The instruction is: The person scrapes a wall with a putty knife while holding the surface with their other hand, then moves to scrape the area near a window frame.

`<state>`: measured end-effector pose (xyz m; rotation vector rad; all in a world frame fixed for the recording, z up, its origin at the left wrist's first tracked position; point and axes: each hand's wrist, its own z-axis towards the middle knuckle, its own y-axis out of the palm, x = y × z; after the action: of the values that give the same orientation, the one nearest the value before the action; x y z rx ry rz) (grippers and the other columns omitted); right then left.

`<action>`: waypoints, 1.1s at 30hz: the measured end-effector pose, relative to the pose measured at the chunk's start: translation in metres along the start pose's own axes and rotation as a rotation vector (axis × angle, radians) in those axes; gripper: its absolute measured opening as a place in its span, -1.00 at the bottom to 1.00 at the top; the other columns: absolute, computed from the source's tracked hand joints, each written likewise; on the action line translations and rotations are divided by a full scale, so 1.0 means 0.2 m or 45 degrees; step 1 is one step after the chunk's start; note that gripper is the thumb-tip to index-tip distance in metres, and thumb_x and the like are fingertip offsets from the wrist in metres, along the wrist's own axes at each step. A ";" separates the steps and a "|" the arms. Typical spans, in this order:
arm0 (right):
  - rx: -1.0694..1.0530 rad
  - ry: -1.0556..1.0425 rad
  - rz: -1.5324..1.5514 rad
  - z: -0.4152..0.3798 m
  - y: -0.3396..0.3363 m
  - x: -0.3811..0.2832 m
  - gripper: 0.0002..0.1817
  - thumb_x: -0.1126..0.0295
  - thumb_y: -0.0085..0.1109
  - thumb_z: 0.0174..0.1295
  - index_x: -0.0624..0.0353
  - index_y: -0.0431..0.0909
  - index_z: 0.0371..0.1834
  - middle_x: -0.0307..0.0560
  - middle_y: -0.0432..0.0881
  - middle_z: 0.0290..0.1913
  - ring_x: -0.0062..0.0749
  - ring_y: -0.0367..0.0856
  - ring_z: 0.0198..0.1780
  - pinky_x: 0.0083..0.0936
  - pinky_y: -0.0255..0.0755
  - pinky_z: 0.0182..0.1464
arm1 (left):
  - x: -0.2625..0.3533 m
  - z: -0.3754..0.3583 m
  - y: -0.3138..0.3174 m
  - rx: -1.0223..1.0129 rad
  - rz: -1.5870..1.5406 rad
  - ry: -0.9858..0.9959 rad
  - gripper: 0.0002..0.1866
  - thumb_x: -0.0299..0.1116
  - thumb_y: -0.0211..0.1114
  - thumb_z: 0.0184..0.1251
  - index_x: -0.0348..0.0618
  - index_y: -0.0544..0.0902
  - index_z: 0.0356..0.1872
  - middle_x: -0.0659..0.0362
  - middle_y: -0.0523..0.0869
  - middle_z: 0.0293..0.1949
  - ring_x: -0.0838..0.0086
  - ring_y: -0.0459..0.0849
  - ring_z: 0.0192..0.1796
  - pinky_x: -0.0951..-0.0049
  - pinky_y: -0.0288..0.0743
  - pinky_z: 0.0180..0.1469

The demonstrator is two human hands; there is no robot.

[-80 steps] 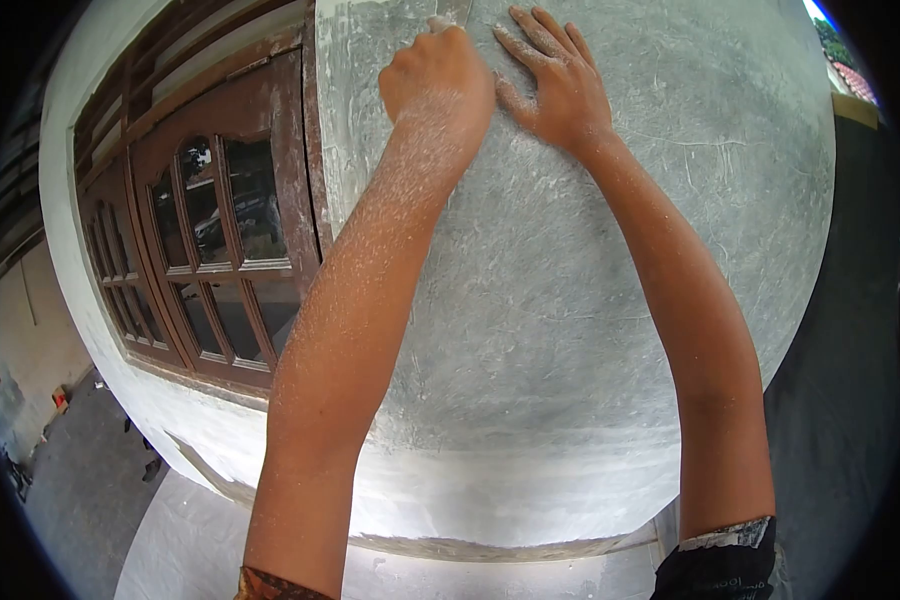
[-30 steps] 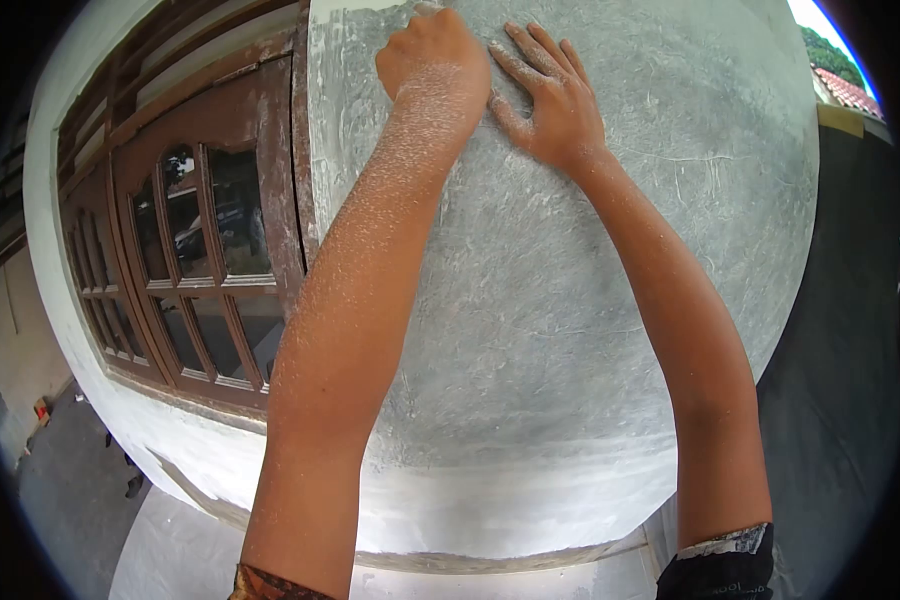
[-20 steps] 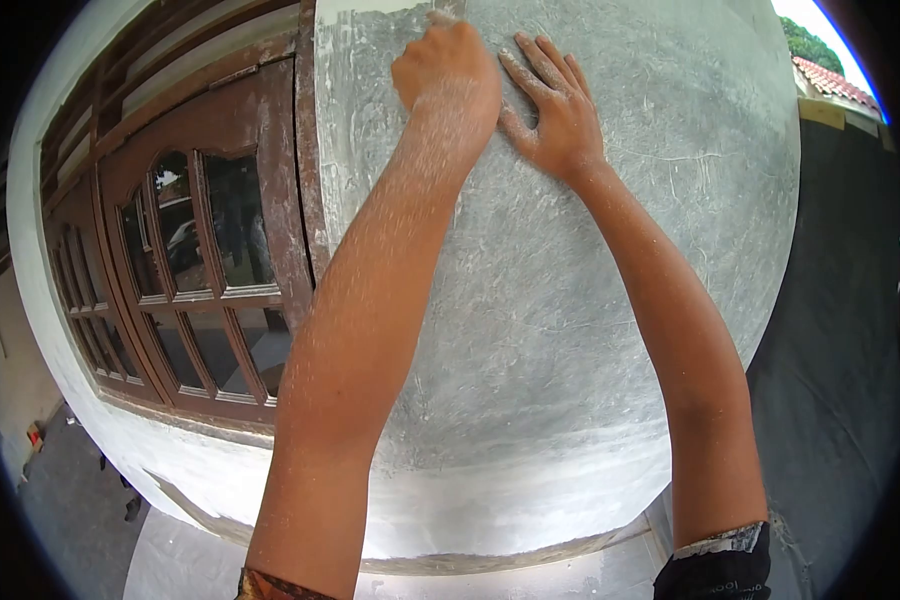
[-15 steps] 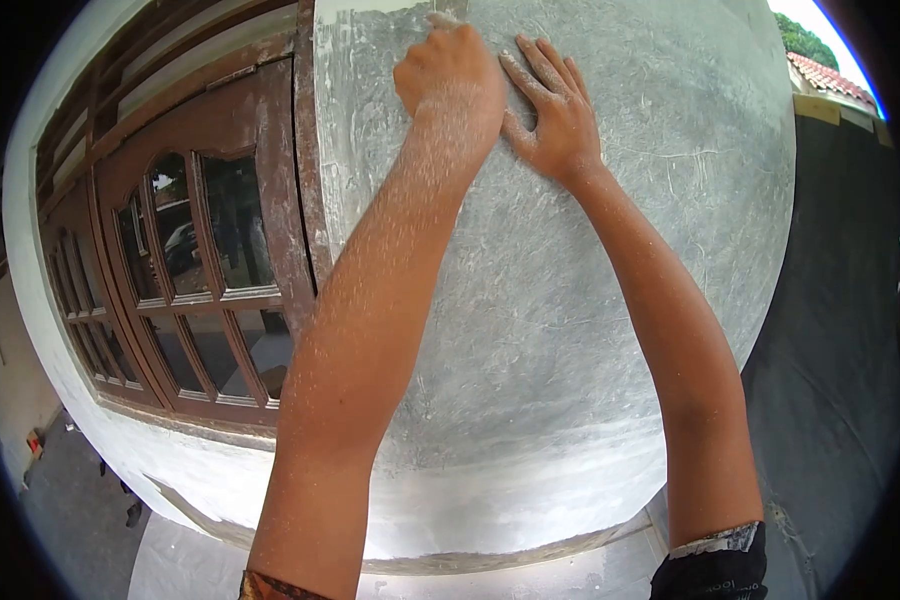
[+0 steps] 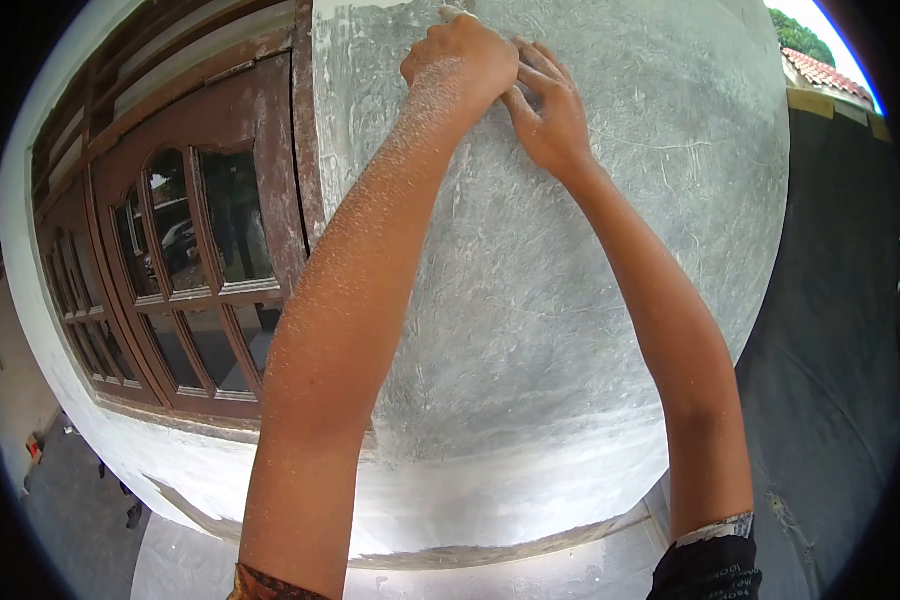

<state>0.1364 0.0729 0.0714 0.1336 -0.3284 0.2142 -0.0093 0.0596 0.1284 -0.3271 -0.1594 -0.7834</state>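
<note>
Up at the top of the grey, patchy wall (image 5: 540, 330), my left hand (image 5: 460, 62) is closed, its back turned toward me. Its fingers curl out of sight against the wall, so I cannot tell what they hold. White dust coats the wrist and forearm. Just to its right, my right hand (image 5: 553, 115) lies against the wall with fingers stretched out and dusty at the ends. The left hand's edge overlaps the right fingers in this view. Pale streaks and scratches mark the wall around both hands.
Left of the wall stands a brown wooden window (image 5: 185, 240) with glass panes and a worn, paint-flecked frame. A dark sheet (image 5: 840, 330) hangs on the right. A paler band (image 5: 510, 495) runs along the wall's lower part, and a red-tiled roof (image 5: 825, 72) shows beyond.
My left hand has moved a little to the right, closing the gap to my right hand. The right hand stays nearly in place, its fingers now partly covered.
</note>
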 end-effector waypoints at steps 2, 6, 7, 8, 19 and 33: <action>-0.127 0.429 0.655 0.04 -0.12 -0.12 -0.48 0.29 0.12 0.43 0.06 0.55 0.46 0.11 0.52 0.48 -0.06 0.57 0.43 -0.19 0.44 0.45 | 0.02 0.02 -0.10 -0.350 -0.049 -0.078 -0.24 0.07 0.22 0.46 -0.22 0.40 0.53 -0.11 0.56 0.42 0.09 0.53 0.48 -0.02 0.34 0.54; -0.286 0.979 1.490 0.13 -0.24 -0.25 -0.45 0.33 0.12 0.45 0.27 0.47 0.48 0.11 0.66 0.26 -0.13 0.76 0.17 -0.37 0.67 0.14 | 0.11 -0.03 -0.20 -0.034 0.020 -0.181 -0.56 -0.21 0.29 0.45 -0.34 0.66 0.18 -0.15 0.74 0.19 0.06 0.74 0.24 0.14 0.63 0.26; -0.297 0.996 1.583 0.14 -0.24 -0.25 -0.43 0.36 0.11 0.46 0.33 0.42 0.50 0.09 0.66 0.18 -0.19 0.77 0.12 -0.42 0.68 0.07 | 0.10 0.01 -0.23 -0.178 -0.030 -0.168 -0.52 -0.19 0.29 0.43 -0.34 0.63 0.22 -0.16 0.72 0.22 0.04 0.72 0.27 0.13 0.61 0.30; -0.307 1.013 1.676 0.15 -0.23 -0.26 -0.41 0.39 0.11 0.46 0.40 0.36 0.52 0.08 0.67 0.09 -0.25 0.78 0.07 -0.48 0.69 0.00 | 0.08 0.03 -0.25 -0.323 -0.080 -0.154 -0.48 -0.16 0.29 0.42 -0.34 0.61 0.25 -0.18 0.70 0.24 0.02 0.70 0.30 0.12 0.58 0.33; -0.236 0.901 0.729 0.17 -0.18 -0.36 -0.41 0.37 0.05 0.41 0.29 0.42 0.51 0.26 0.75 -0.16 -0.02 0.81 -0.13 -0.22 0.65 -0.06 | -0.24 0.19 -0.28 0.067 0.058 0.306 -0.50 -0.15 0.13 0.48 -0.32 0.66 0.24 -0.17 0.72 0.20 -0.06 0.64 0.34 0.06 0.52 0.36; -0.215 0.617 -0.068 0.06 -0.11 -0.59 -0.41 0.31 0.06 0.42 -0.07 0.40 0.55 0.34 0.73 -0.35 0.27 0.77 -0.27 0.14 0.62 -0.17 | -0.68 0.20 -0.15 0.270 0.299 0.693 -0.29 -0.13 0.14 0.43 0.02 0.36 0.60 0.03 0.10 0.70 0.17 -0.10 0.75 -0.02 -0.30 0.73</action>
<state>0.0288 0.0270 0.0404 -0.0779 0.1394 0.1587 -0.1266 0.1435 0.1377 0.0747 0.3022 -0.5917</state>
